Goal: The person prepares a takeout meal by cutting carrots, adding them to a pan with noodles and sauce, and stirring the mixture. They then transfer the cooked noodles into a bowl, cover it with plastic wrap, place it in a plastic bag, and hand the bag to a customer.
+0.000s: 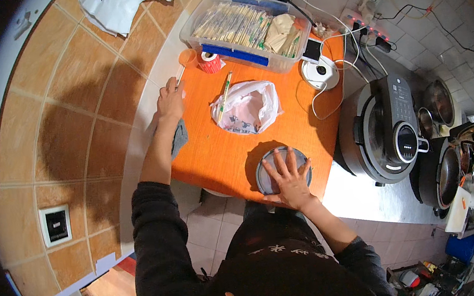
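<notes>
My right hand (291, 181) lies with fingers spread on a round lidded container (269, 175) near the front edge of the orange wooden table (212, 159). At the table's left edge, my left hand (170, 100) has its fingers around the thin handle of a small orange-ended utensil (187, 57). Between the hands and farther back sits an open white plastic bag (269, 100) with dark print. A paper-wrapped pair of chopsticks (225, 94) leans over its left side. Beneath my left wrist is a grey cloth (179, 139).
A clear plastic box (248, 56) of wrapped chopsticks stands at the back, beside a red-and-white roll (210, 63). A white round device (320, 72) with cables sits back right. Right of the table stands a black electric cooker (362, 133); a tiled wall (95, 98) borders the left.
</notes>
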{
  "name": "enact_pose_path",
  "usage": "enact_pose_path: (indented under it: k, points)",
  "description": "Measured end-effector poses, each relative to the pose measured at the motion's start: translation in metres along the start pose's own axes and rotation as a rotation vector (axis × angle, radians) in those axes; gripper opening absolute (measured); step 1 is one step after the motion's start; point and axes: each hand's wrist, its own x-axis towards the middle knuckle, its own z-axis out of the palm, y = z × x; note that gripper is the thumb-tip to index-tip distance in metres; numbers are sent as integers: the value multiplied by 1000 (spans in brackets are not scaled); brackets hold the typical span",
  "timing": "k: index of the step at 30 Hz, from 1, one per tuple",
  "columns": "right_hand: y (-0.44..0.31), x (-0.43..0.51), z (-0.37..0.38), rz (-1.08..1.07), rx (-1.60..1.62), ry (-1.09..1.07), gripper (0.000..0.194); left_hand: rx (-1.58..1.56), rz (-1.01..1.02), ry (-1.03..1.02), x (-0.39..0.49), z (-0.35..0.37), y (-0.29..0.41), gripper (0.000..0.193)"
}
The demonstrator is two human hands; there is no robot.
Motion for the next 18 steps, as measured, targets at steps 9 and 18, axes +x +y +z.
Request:
enact_pose_path:
  k: [9,18]
  points:
    - [-2,4,3,5,-94,-66,109,59,195,-42,10,-10,-6,28]
    - [-26,29,-54,45,451,461,81,-1589,178,-549,-97,-170,89,56]
